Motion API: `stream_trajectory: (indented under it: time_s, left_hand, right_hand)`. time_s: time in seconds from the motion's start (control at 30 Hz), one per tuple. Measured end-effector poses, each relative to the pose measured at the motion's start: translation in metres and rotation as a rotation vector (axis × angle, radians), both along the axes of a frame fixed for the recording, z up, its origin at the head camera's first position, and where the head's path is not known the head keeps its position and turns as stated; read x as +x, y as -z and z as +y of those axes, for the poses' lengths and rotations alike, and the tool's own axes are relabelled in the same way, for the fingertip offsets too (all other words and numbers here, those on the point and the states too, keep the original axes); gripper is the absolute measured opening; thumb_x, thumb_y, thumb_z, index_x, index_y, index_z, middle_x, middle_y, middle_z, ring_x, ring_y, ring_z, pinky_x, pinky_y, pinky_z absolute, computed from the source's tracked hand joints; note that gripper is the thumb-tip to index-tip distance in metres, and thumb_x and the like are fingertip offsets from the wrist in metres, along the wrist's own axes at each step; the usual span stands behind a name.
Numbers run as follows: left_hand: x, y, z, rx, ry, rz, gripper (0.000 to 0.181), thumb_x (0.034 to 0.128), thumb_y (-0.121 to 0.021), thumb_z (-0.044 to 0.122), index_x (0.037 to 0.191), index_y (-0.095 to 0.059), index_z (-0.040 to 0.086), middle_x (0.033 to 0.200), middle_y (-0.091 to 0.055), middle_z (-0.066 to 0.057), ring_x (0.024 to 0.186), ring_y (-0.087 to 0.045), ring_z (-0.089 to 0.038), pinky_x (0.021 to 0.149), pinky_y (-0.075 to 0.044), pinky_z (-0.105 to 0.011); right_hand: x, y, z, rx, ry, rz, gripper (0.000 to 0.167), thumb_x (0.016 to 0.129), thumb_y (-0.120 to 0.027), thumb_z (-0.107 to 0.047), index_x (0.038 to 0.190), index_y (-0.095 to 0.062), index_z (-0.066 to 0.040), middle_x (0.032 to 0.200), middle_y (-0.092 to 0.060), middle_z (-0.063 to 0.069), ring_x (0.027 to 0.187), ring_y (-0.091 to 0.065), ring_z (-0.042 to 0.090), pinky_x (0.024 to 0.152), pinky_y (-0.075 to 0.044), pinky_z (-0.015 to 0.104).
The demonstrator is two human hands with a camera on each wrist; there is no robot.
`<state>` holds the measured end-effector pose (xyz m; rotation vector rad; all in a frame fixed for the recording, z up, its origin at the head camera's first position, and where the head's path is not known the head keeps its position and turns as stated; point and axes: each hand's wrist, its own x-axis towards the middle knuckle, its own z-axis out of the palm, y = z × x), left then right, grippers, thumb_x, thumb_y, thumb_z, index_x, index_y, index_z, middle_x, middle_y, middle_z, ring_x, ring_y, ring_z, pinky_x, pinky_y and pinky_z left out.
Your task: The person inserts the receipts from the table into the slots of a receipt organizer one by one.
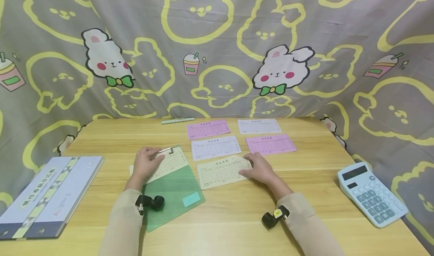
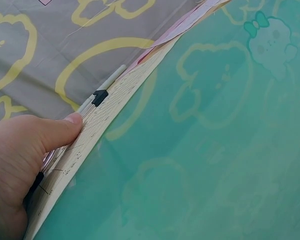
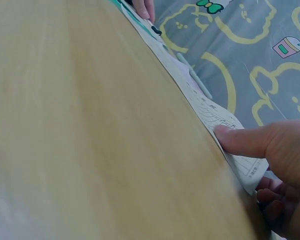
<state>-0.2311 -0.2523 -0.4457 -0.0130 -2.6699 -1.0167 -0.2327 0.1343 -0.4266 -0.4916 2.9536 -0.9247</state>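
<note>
On the wooden table (image 1: 237, 226), backed by a printed curtain (image 1: 217, 54), the cream form (image 1: 220, 175) is pinched at its right end by the right hand (image 1: 259, 168); the green clipboard (image 1: 171, 197), farther left, is gripped by the left hand (image 1: 145, 165).

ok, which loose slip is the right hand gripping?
The cream slip, beside the green clipboard; the rest are pink slips and white slips, lying farther back.

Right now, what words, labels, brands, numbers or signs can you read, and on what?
"银行存款日记账", apparently, on the flat pale-blue ledger; its smaller print is illegible.
Cream paper slips, white paper slips, pink paper slips: too small.
Light-blue plastic calculator: keys too blurred.
Yellow sticker on the black right-wrist camera: too blurred.
</note>
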Motion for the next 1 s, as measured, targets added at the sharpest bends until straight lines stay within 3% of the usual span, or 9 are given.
stream_trajectory:
  time_s: [0.13, 0.23, 0.37, 0.47, 0.6, 0.73, 0.83, 1.0]
  left_hand:
    - [0.001, -0.001, -0.002, 0.001, 0.016, 0.011, 0.039, 0.0808, -0.061, 0.027, 0.109, -0.058, 0.001, 0.100, -0.047, -0.017, 0.091, -0.038, -0.031, 0.073, -0.030, -0.043]
    - [0.002, -0.002, -0.002, 0.002, 0.020, 0.020, 0.038, 0.0807, -0.061, 0.026, 0.109, -0.058, 0.000, 0.098, -0.048, -0.017, 0.090, -0.038, -0.031, 0.073, -0.030, -0.043]
    - [0.002, -0.003, -0.001, 0.007, 0.014, 0.025, 0.037, 0.0801, -0.062, 0.024, 0.108, -0.059, 0.000, 0.097, -0.048, -0.016, 0.089, -0.038, -0.030, 0.072, -0.030, -0.042]
    - [0.001, -0.002, 0.000, 0.014, 0.014, 0.028, 0.037, 0.0797, -0.062, 0.023, 0.108, -0.059, 0.000, 0.097, -0.048, -0.017, 0.089, -0.038, -0.031, 0.072, -0.030, -0.042]
    - [0.001, -0.001, 0.001, 0.016, 0.010, 0.022, 0.037, 0.0793, -0.063, 0.023, 0.108, -0.059, 0.000, 0.098, -0.048, -0.016, 0.089, -0.038, -0.030, 0.072, -0.030, -0.042]
    - [0.001, 0.000, 0.001, 0.012, 0.005, 0.014, 0.037, 0.0796, -0.062, 0.024, 0.108, -0.059, 0.001, 0.098, -0.048, -0.016, 0.089, -0.038, -0.030, 0.072, -0.030, -0.042]
    - [0.001, 0.000, 0.001, 0.016, 0.005, 0.008, 0.038, 0.0799, -0.062, 0.025, 0.109, -0.059, 0.001, 0.098, -0.047, -0.016, 0.089, -0.038, -0.030, 0.072, -0.030, -0.042]
    - [0.001, -0.002, 0.001, 0.021, 0.005, 0.002, 0.038, 0.0801, -0.062, 0.025, 0.109, -0.059, 0.000, 0.099, -0.048, -0.017, 0.090, -0.038, -0.030, 0.073, -0.030, -0.042]
  right_hand:
    - [0.001, 0.002, -0.002, -0.035, 0.015, -0.006, 0.054, 0.065, -0.073, -0.029, 0.109, -0.054, -0.006, 0.090, -0.049, 0.006, 0.080, -0.046, 0.020, 0.073, -0.038, 0.036]
    - [0.002, 0.004, -0.002, -0.088, 0.024, -0.035, 0.058, 0.067, -0.072, -0.026, 0.116, -0.048, -0.007, 0.102, -0.053, 0.011, 0.091, -0.049, 0.026, 0.080, -0.037, 0.041]
    - [0.003, 0.005, 0.000, -0.134, 0.010, -0.044, 0.071, 0.068, -0.070, -0.022, 0.129, -0.036, -0.009, 0.120, -0.046, 0.019, 0.107, -0.043, 0.034, 0.088, -0.031, 0.047]
    - [0.003, 0.004, 0.002, -0.156, -0.025, -0.020, 0.067, 0.071, -0.068, -0.017, 0.130, -0.037, -0.009, 0.126, -0.041, 0.016, 0.114, -0.037, 0.033, 0.092, -0.026, 0.046]
    - [0.004, 0.005, 0.006, -0.220, -0.071, -0.022, 0.044, 0.073, -0.063, -0.008, 0.116, -0.054, -0.007, 0.119, -0.049, 0.012, 0.112, -0.040, 0.030, 0.093, -0.027, 0.043]
    - [0.004, 0.004, 0.008, -0.282, -0.096, -0.062, 0.029, 0.072, -0.059, 0.001, 0.099, -0.063, -0.006, 0.095, -0.058, 0.009, 0.088, -0.050, 0.023, 0.080, -0.037, 0.039]
    - [0.007, -0.001, 0.009, -0.313, -0.112, -0.081, 0.026, 0.071, -0.057, 0.005, 0.095, -0.064, -0.003, 0.084, -0.055, 0.007, 0.075, -0.046, 0.020, 0.069, -0.038, 0.034]
    - [0.016, -0.018, 0.006, -0.368, -0.147, -0.074, 0.022, 0.072, -0.051, 0.012, 0.090, -0.063, 0.006, 0.093, -0.057, 0.017, 0.086, -0.049, 0.030, 0.077, -0.038, 0.042]
